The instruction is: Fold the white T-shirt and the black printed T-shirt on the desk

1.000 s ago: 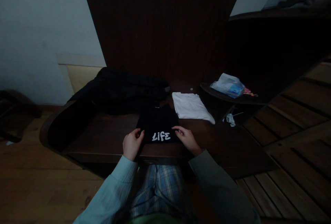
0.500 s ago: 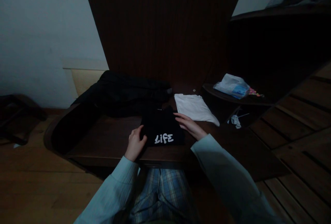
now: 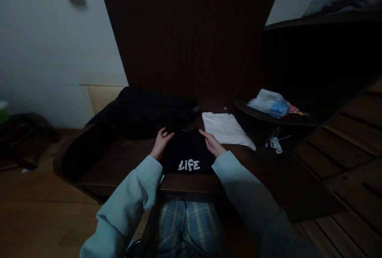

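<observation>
A folded black T-shirt with white lettering that reads "Life" lies on the dark wooden bench top in front of me. My left hand is at its far left corner, thumb and fingers apart, touching the cloth's edge. At the far right corner, my right hand rests with its fingers stretched along the edge. I see no cloth clearly gripped in either hand; dark fabric hides the fingertip contact. Just right of the black shirt lies a folded white garment.
A heap of black clothing covers the bench's back left. On the right, a small shelf bears a plastic packet. A crumpled white piece sits below it. A tall dark panel rises behind.
My left hand has moved away from me, from the black T-shirt's near left side to its far left corner. My right hand has shifted slightly along the right edge. The view tilted up slightly.
</observation>
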Motion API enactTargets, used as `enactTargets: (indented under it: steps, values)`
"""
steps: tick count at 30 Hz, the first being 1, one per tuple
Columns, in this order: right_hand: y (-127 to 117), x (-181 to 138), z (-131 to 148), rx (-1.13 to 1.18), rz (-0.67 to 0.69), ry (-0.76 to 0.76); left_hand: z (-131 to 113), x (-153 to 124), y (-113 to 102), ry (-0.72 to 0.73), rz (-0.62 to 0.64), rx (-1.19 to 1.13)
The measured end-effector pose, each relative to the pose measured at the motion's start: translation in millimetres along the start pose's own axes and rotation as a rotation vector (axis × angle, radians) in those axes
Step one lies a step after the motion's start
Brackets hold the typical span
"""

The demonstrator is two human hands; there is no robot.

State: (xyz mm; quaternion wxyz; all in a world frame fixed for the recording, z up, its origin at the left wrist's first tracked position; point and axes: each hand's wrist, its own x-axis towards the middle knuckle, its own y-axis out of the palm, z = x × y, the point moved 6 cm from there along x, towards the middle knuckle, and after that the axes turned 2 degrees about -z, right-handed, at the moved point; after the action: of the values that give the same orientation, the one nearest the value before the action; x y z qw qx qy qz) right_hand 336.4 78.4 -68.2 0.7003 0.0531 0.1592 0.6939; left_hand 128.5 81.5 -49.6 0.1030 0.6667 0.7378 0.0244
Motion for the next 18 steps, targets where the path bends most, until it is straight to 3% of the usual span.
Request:
enactTargets:
  steps: [3,5,11,15,18]
  values:
    - [6.7,-2.2,-2.3,0.099,0.131,0.098,7.8,0.5,2.4,-0.113,0.069,-0.075]
    - [9.7,-3.5,0.4,0.112,0.170,0.084,11.2,-0.9,3.1,-0.160,0.118,-0.084]
    - [-1.6,-2.2,22.9,0.089,0.020,-0.243,8.7,1.5,14.9,-0.059,0.284,-0.090]
    - [-16.7,1.6,14.8,-0.005,-0.142,-0.189,12.2,13.5,5.8,-0.030,0.082,0.040]
    - [-21.0,2.5,3.8,-0.101,-0.206,-0.107,7.2,13.3,-11.4,0.115,-0.026,0.177]
